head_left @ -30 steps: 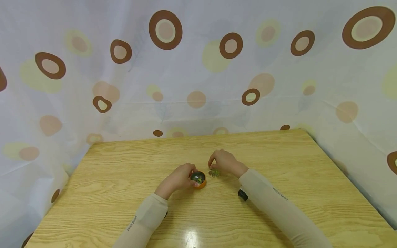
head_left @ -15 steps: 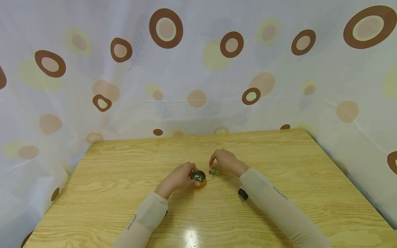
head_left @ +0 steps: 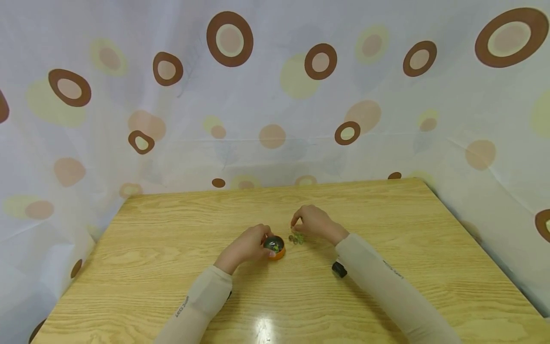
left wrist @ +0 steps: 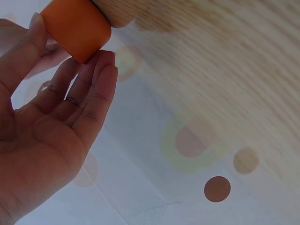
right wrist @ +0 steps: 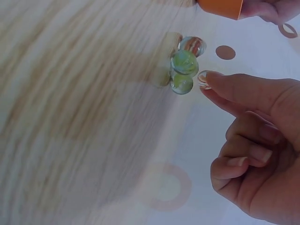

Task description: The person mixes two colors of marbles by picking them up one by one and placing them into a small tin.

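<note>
Marble (right wrist: 203, 82) pinched, right hand (right wrist: 268, 152); orange cup (left wrist: 77, 30) held, left hand (left wrist: 51, 131).

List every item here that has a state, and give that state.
Orange cup: mouth up, green contents showing.
Left hand: holding the cup.
Held marble: pinched between thumb and finger.
Right hand: pinching that marble, other fingers curled.
Loose marbles: at least three, clustered on the table.
Patterned backdrop: creased in places.

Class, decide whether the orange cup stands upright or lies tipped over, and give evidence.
Upright: in the head view, the orange cup shows its dark open mouth facing up, the left hand gripping it.
</note>
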